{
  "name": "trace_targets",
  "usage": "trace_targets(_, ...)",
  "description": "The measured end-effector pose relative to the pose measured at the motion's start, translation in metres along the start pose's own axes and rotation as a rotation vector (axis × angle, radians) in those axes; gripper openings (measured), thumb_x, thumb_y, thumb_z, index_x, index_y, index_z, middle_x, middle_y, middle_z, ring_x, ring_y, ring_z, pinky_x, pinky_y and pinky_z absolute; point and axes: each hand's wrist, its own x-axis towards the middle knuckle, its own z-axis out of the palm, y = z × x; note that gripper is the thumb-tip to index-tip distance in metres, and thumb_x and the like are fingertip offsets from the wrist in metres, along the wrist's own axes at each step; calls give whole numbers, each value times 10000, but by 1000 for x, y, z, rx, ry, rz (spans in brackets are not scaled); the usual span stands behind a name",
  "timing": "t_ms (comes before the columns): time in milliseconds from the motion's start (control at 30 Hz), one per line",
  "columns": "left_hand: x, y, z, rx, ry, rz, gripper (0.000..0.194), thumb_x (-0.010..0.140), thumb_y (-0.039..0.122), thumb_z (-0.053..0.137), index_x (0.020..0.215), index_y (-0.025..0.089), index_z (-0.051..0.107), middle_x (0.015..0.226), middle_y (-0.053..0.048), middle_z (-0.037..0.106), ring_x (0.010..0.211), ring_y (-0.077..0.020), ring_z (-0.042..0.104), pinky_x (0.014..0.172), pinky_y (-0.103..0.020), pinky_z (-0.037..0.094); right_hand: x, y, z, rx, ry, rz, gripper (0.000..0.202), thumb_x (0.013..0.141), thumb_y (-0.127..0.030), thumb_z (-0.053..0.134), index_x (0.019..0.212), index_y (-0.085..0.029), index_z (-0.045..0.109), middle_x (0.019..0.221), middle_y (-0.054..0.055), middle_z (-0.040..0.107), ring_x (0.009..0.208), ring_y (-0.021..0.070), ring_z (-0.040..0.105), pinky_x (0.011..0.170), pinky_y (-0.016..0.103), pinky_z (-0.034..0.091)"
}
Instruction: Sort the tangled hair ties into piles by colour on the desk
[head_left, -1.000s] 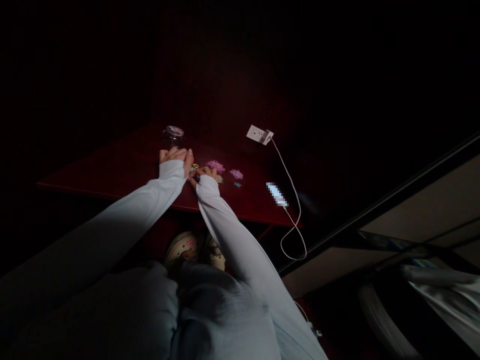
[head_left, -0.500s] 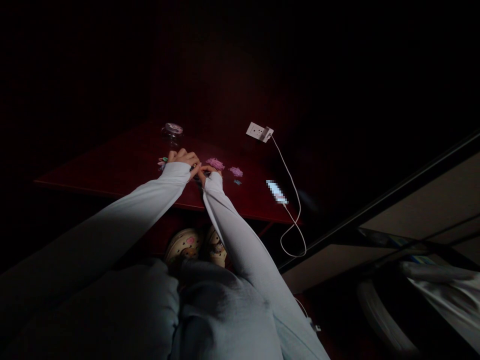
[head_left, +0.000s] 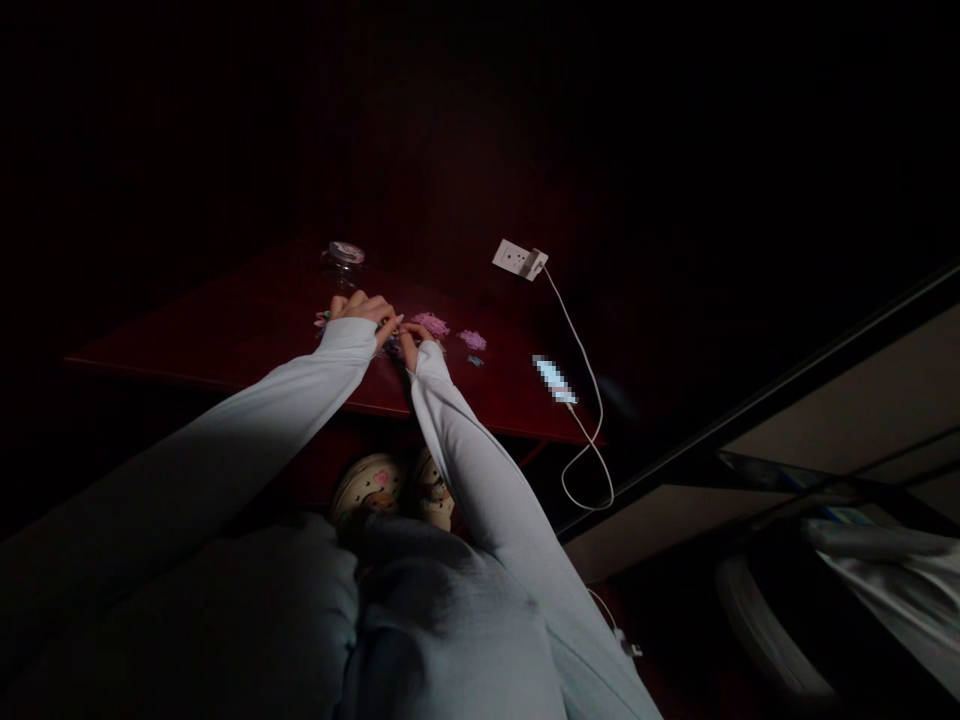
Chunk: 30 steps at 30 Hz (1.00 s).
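Note:
Over the dark red table (head_left: 225, 345), my left hand (head_left: 364, 307) is bent at the fingers, thumb and forefinger drawn together at the right. My right hand (head_left: 418, 338) is curled close beside it, its fingertips turned toward the left hand's. Whatever is pinched between them is too small and dark to name. Small multicoloured bits (head_left: 321, 322) show at the left hand's far side, partly covered by it. Just beyond the right hand lies a pink pile of small stringy pieces (head_left: 431, 324). A smaller purple pile (head_left: 472, 340) and a few blue pieces (head_left: 475, 360) lie to its right.
A clear jar with a pinkish lid (head_left: 346, 254) stands behind the left hand. At the right, a phone with a blurred screen (head_left: 555, 380) is joined by a white cable (head_left: 582, 345) to a wall socket (head_left: 514, 257). Cream clogs (head_left: 369, 485) show below the table edge.
Both hands remain close together, with a slight gap now showing between their fingertips. The whole view has shifted slightly. The piles, jar and phone lie as before.

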Motion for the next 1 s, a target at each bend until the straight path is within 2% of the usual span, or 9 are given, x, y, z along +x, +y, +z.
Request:
trace_targets(100, 3, -4, 2, -2, -29, 4, 227, 983, 394, 609, 833, 263, 718, 1077, -59, 778, 1140, -342, 589, 1043, -513, 363, -2, -2, -5, -69, -81, 79, 282, 1091, -373, 543, 1074, -304, 816, 1200, 1, 789, 1159, 229, 670, 1039, 352, 513)
trace_targets(200, 4, -5, 2, -14, -35, -2, 234, 983, 400, 614, 827, 257, 715, 1080, -65, 773, 1147, -349, 587, 1057, -527, 348, -2, -3, -7, -57, -101, 54, 307, 1098, -380, 545, 1009, -292, 826, 1191, -5, 783, 1158, 207, 661, 1070, 338, 491)
trace_targets(433, 1, 6, 0, 75, -45, -12, 240, 1003, 329, 569, 813, 232, 678, 1072, -68, 757, 1127, -332, 571, 1031, -528, 335, -4, 0, -7, -54, -51, 50, 377, 1118, -373, 486, 974, -240, 809, 1161, 30, 773, 1177, 213, 644, 1070, 327, 475)
trace_targets(533, -1, 9, -1, 80, -50, 13, 230, 1013, 319, 559, 825, 229, 657, 1063, -76, 742, 1132, -325, 559, 1030, -520, 328, -6, -3, -12, -104, -30, 63, 381, 1124, -397, 471, 1003, -240, 797, 1279, 50, 723, 1253, 233, 594, 1079, 338, 455)
trace_targets(633, -1, 8, 0, 52, -80, 54, 210, 998, 307, 568, 811, 232, 626, 1037, -74, 732, 1149, -324, 561, 1030, -505, 325, -4, 3, -25, -165, 13, -15, 313, 1101, -377, 516, 1062, -224, 786, 1414, 90, 626, 1288, 263, 541, 1093, 374, 433)
trace_targets(733, -1, 6, -1, 33, -91, 72, 228, 1001, 308, 541, 792, 244, 606, 1002, -62, 736, 1122, -308, 586, 1007, -487, 342, 0, 24, -47, -232, 99, 1, 298, 1087, -311, 504, 1090, -199, 780, 1384, 128, 590, 1225, 265, 528, 1070, 389, 422)
trace_targets(867, -2, 10, -5, 26, -63, 26, 244, 985, 284, 543, 748, 244, 585, 943, -44, 730, 1088, -294, 590, 1014, -485, 335, -1, 69, -80, -314, 289, 229, 337, 1097, -351, 482, 1113, -209, 788, 1359, 134, 545, 1208, 276, 497, 1018, 392, 417)
trace_targets(1000, -3, 19, -13, 42, -97, -8, 299, 964, 260, 576, 674, 221, 514, 892, -49, 704, 1068, -291, 556, 1013, -496, 307, -10, 100, -102, -395, 335, 328, 365, 1102, -397, 481, 1121, -231, 806, 1363, 134, 540, 1202, 294, 485, 988, 408, 412)
